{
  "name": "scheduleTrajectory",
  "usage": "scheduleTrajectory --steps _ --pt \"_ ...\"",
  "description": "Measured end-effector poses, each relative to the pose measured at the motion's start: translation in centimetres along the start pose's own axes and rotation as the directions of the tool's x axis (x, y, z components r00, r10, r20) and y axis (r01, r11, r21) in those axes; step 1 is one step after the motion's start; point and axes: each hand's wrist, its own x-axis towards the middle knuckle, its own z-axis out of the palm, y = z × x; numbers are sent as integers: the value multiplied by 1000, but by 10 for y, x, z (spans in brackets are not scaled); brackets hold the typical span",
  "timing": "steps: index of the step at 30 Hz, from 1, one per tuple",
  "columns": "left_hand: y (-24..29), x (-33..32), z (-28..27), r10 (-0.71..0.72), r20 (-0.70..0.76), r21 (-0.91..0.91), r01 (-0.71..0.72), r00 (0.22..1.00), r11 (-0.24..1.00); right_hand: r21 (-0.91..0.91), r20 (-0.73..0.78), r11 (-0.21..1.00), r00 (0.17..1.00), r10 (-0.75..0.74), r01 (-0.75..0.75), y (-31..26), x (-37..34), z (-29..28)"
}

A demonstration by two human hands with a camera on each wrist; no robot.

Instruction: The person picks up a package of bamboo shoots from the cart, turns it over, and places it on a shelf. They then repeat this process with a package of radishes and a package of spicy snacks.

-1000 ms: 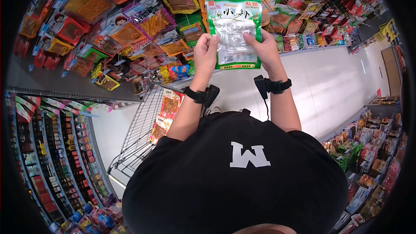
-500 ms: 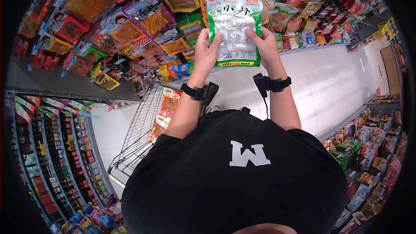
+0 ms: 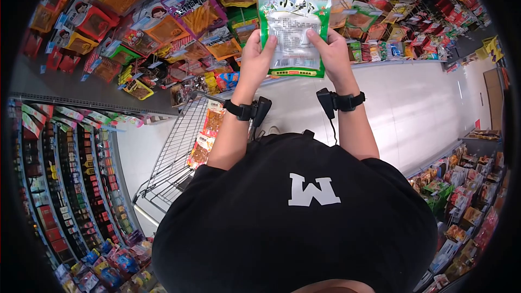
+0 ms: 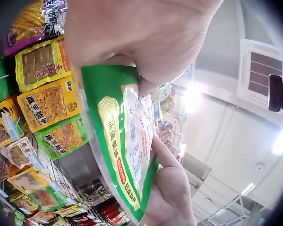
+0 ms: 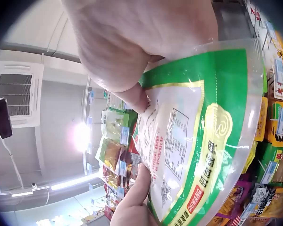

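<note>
Both hands hold up a green and white snack packet (image 3: 294, 24), its printed back facing me. My left hand (image 3: 257, 57) grips the left edge, thumb on the printed side and fingers behind. On the opposite edge my right hand (image 3: 335, 57) does the same, its thumb pressing the white label panel. The left wrist view shows the packet (image 4: 115, 136) from its lower end, slightly bowed between the hands. In the right wrist view the packet's (image 5: 207, 136) clear sealed border and red brand mark show. The fingers behind the packet are mostly hidden.
A rack of hanging snack packets (image 3: 198, 13) rises just beyond the hands. At lower left stands a wire shopping cart (image 3: 168, 154) with red snack packs (image 3: 202, 149) in it. More stocked shelves (image 3: 70, 184) line the left, with packaged goods (image 3: 467, 195) at right.
Both hands have raised the packet slightly, away from my body. The rack and cart have shifted a little in view. The grip on both edges stays the same.
</note>
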Motion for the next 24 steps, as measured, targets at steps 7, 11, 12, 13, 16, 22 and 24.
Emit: scheduleTrajectory --steps 7,11,12,13,16,22,24 --pt "4 -8 -2 9 24 75 -11 1000 997 -37 64 999 997 -34 36 -6 5 2" --pt "13 -14 3 -30 13 128 28 999 991 22 72 991 989 -131 130 -9 9 9" --pt "14 -15 4 -31 10 132 29 999 991 42 73 985 983 -171 168 -10 10 9" --pt "15 -16 6 -36 -2 140 36 999 989 46 75 985 983 -169 166 -10 10 9" --pt "15 -19 8 -53 -26 170 56 998 984 61 75 984 982 -174 170 -10 10 7" --pt "16 -20 10 -29 -82 175 43 996 984 36 121 992 985 -125 122 -2 15 3" --pt "15 -20 8 -17 -89 172 32 996 985 40 150 997 986 -68 63 0 16 2"
